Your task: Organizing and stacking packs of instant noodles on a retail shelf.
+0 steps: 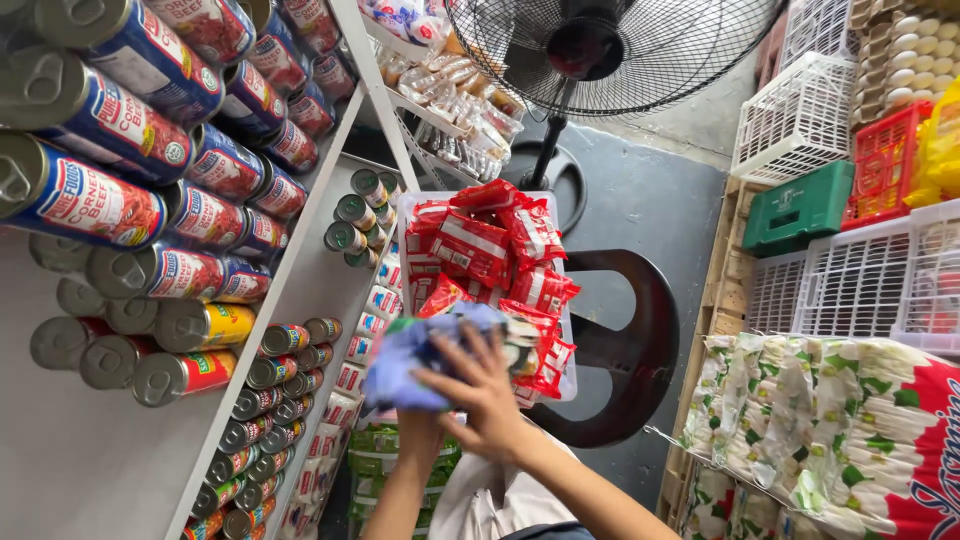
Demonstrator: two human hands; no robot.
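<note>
The right hand (pixel 480 392), fingers spread, presses a crumpled blue cloth (pixel 415 355) against a packet just below the heap of red snack packets (pixel 495 260) in the clear tray (pixel 405 215), while the left hand (pixel 420 425) sits beneath the cloth, seemingly clutching it, though mostly hidden.

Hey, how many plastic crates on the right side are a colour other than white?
2. The green crate sits below the white baskets. The red crate stands just above and right of it, beside yellow bags. Others may be hidden behind them.
</note>
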